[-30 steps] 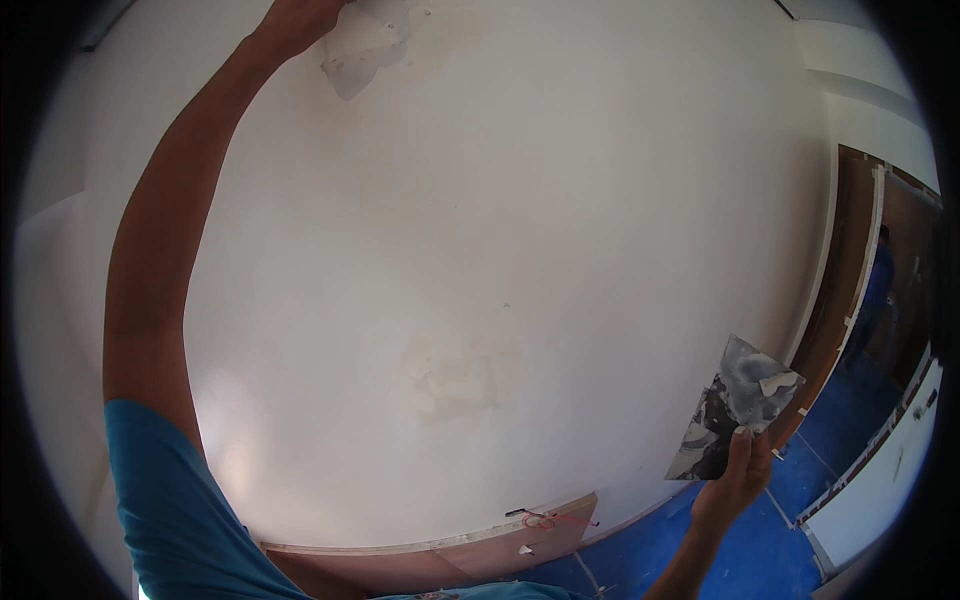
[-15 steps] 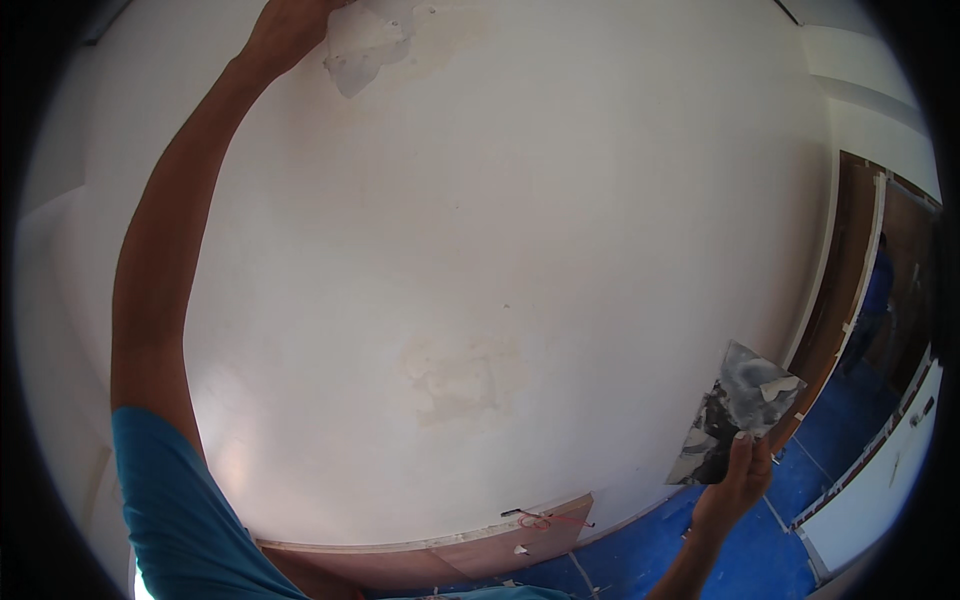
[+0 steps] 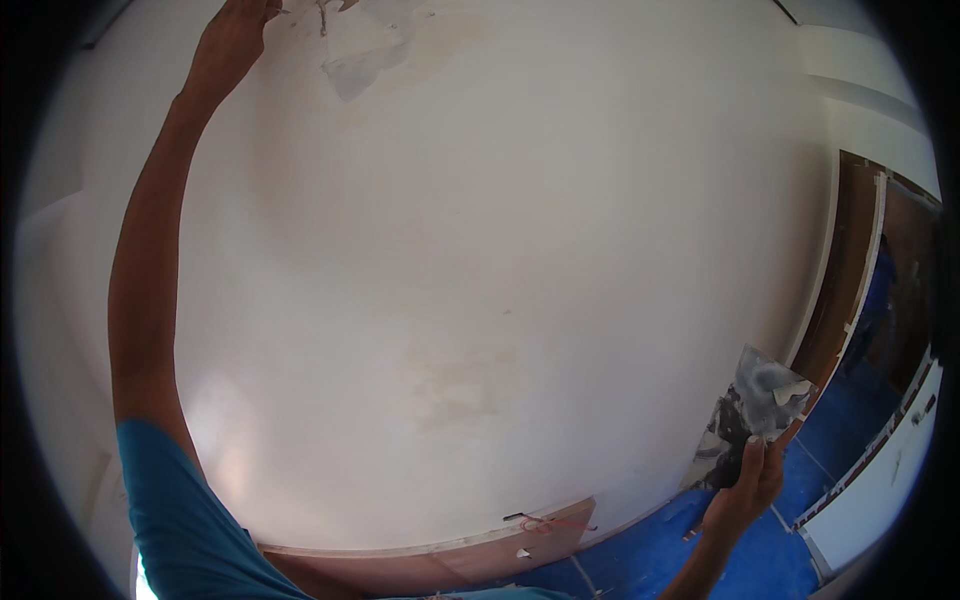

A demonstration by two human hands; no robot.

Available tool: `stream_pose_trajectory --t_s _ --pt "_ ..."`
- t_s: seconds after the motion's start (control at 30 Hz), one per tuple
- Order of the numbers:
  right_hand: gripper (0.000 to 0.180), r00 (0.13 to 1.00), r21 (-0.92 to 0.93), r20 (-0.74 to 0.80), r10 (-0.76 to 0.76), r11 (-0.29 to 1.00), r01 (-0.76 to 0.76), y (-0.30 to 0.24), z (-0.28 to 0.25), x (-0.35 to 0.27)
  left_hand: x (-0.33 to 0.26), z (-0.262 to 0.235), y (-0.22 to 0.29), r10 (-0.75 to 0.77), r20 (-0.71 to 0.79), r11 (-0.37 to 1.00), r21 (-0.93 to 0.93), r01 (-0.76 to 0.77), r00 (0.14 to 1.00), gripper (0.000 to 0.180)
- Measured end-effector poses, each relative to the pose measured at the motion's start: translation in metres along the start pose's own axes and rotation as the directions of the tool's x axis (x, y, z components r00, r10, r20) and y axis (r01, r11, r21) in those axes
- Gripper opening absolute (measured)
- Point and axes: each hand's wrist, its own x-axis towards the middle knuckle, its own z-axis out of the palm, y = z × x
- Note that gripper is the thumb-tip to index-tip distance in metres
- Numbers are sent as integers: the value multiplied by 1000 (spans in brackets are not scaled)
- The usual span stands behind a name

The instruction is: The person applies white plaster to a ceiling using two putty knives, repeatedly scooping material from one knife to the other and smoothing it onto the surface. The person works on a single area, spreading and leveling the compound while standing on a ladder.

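High at the upper left, my left hand [image 3: 238, 38] is raised against the white wall [image 3: 560, 190], its fingers curled and partly cut off by the picture's edge. What they hold, if anything, I cannot make out. Just right of it lies a damp-looking grey patch of filler [image 3: 368, 60], with a short dark strand [image 3: 322, 18] by it. At the lower right, my right hand [image 3: 745, 492] grips a flat metal putty blade [image 3: 765, 385], thumb on its face. Grey and pale filler smears that blade; its darker lower part is blotched too.
A dried beige patch [image 3: 465, 385] marks the lower wall. A pinkish board [image 3: 450, 562] runs along its base, with red wires [image 3: 550, 523] above. Blue covering [image 3: 640, 560] lies on the floor. At right are a brown door frame [image 3: 835, 270] and a person in blue [image 3: 878, 290] beyond.
My left hand has moved left, away from the grey filler patch, uncovering more of the wall there. My right hand and the putty blade have shifted slightly right and down.
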Motion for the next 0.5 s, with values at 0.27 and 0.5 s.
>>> stream_pose_trajectory --t_s 0.27,0.5 --pt "31 990 165 60 130 977 -138 -14 -3 7 -94 -122 167 -130 448 582 -688 434 885 21" --pt "28 973 125 212 87 985 -116 -59 1 16 -63 -124 169 -188 278 895 -347 281 942 24"
